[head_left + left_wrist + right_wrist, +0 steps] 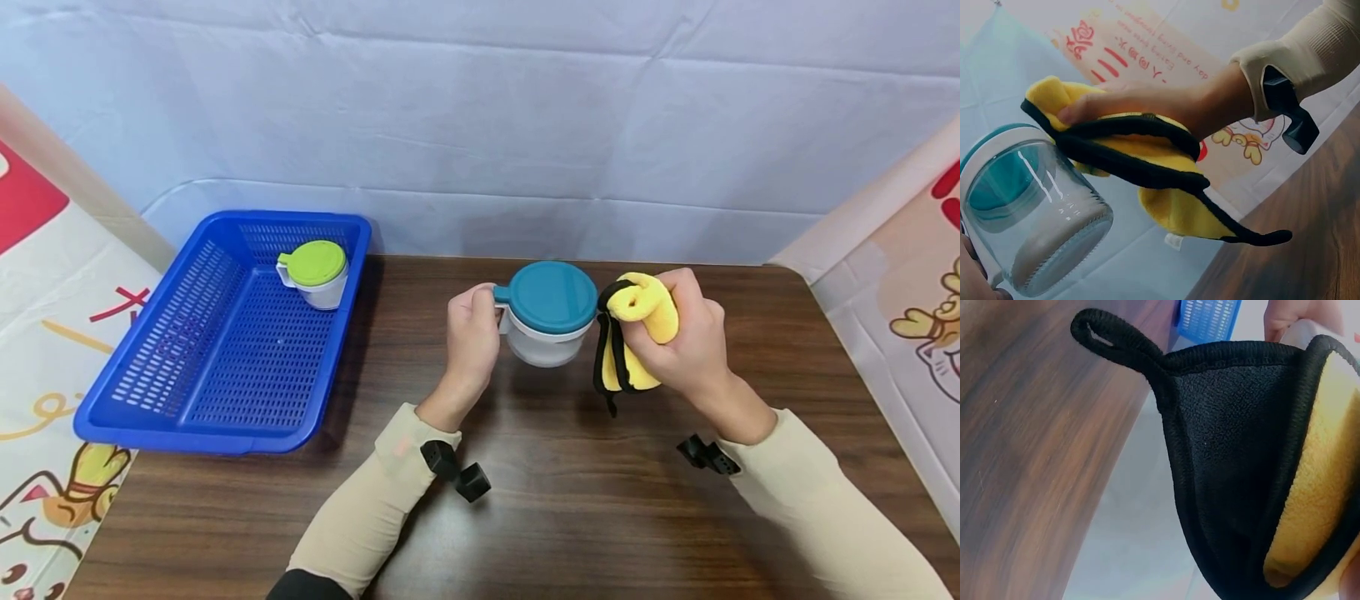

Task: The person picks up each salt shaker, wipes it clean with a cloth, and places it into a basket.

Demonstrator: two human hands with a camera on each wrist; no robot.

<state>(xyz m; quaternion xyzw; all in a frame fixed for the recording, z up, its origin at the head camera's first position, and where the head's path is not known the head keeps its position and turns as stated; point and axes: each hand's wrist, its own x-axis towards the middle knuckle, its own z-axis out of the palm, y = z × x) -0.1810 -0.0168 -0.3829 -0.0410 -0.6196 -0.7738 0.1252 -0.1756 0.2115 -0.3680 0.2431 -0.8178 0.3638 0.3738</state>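
A clear glass jar point(1054, 212) with a teal lid point(553, 297) and a white side handle is held up over the table. My left hand point(474, 329) grips it by the handle, thumb near the lid's tab. My right hand point(690, 333) clutches a folded yellow cloth point(641, 308) with black edging, right at the jar's right side. In the left wrist view the cloth's black-trimmed edge overlaps the jar's rim. The right wrist view shows the cloth's dark grey side point(1229, 437) and its hanging loop point(1110, 337).
To the left, a blue plastic basket point(217, 442) stands on the brown wooden table point(570, 517). Inside its far right corner sits a smaller jar with a lime-green lid point(317, 263). Pale sheeting point(480, 125) hangs behind the table, with printed cartoon panels at both sides.
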